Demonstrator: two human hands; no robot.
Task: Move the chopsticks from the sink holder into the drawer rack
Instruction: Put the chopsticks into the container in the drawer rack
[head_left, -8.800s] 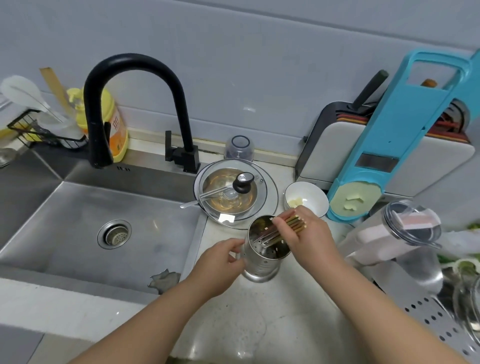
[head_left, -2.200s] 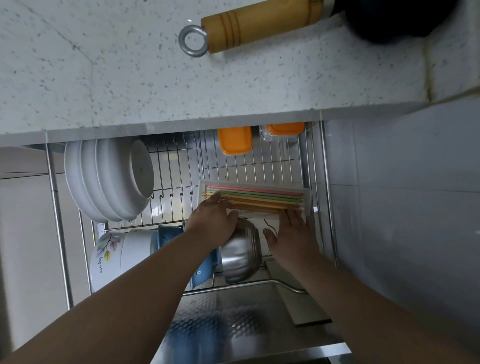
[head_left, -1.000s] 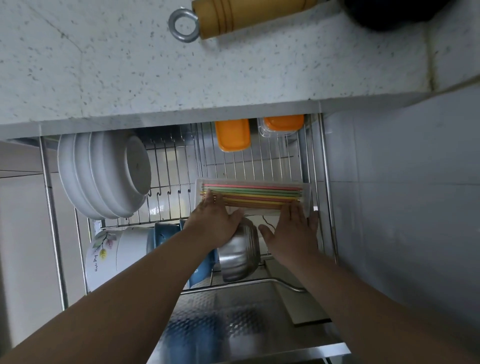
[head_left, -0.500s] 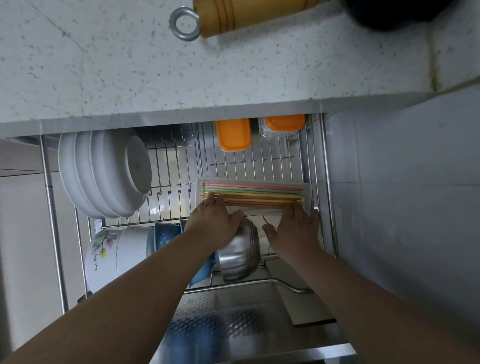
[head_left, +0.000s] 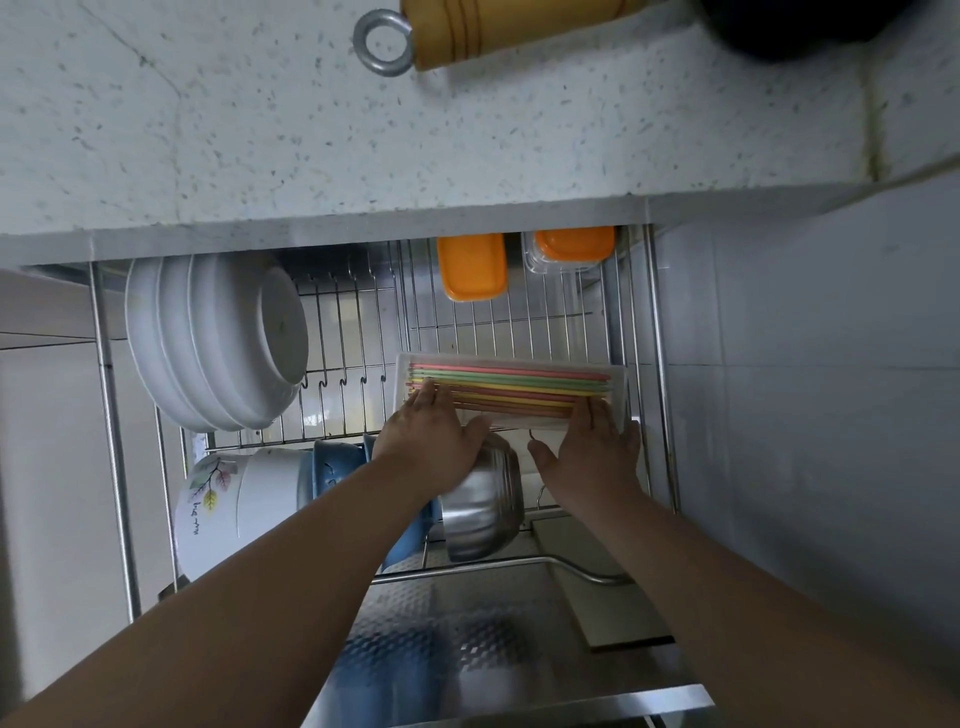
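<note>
Centrally, the coloured chopsticks (head_left: 511, 387) lie side by side in a shallow clear tray (head_left: 619, 382) resting on the wire drawer rack (head_left: 363, 332), so judged from this, the transfer is nearly done. Both hands are flat with fingers extended, gripping nothing: the left hand (head_left: 428, 436) presses the left ends and the right hand (head_left: 592, 447) the right, apparently to level the bundle. White bowls (head_left: 208, 338) stand on edge well to the left.

drawer rack (head_left: 524, 312): shiny wire metal | bowl (head_left: 483, 499): brushed steel | tray (head_left: 618, 410): clear plastic | countertop (head_left: 260, 130): speckled stone
</note>
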